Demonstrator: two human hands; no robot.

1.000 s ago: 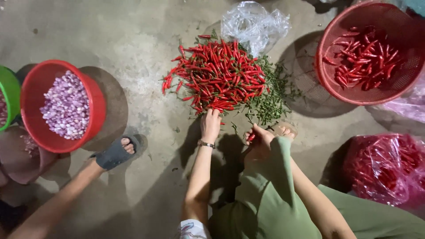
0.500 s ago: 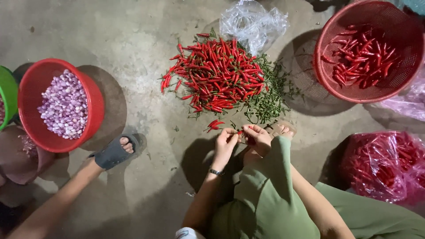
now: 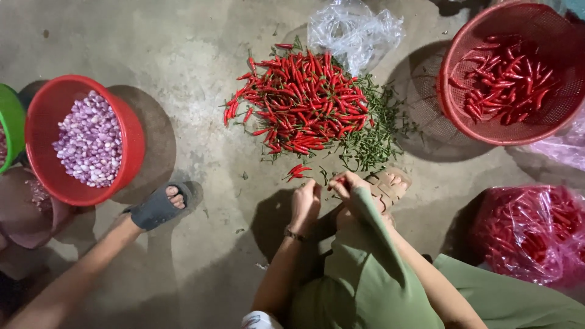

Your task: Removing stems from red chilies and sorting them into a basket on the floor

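Observation:
A heap of red chili peppers (image 3: 301, 103) with green stems lies on the concrete floor in front of me. My left hand (image 3: 304, 204) and my right hand (image 3: 348, 186) meet just below the heap, fingers pinched on a small chili between them. A few loose chilies (image 3: 297, 172) lie right above my left hand. Plucked green stems (image 3: 373, 137) are scattered to the right of the heap. My knee in green cloth (image 3: 372, 244) partly hides my right forearm.
A red basket (image 3: 451, 113) with stemmed chilies stands top right. A pink bag of chilies (image 3: 536, 234) lies lower right. A clear plastic bag (image 3: 353, 30) is behind the heap. At left, a red bowl (image 3: 131, 143) of peeled shallots and another person's sandalled foot (image 3: 159, 206).
My left hand has drawn back from the edge of the chili heap and joined my right hand near my knee, with a chili now held between the two.

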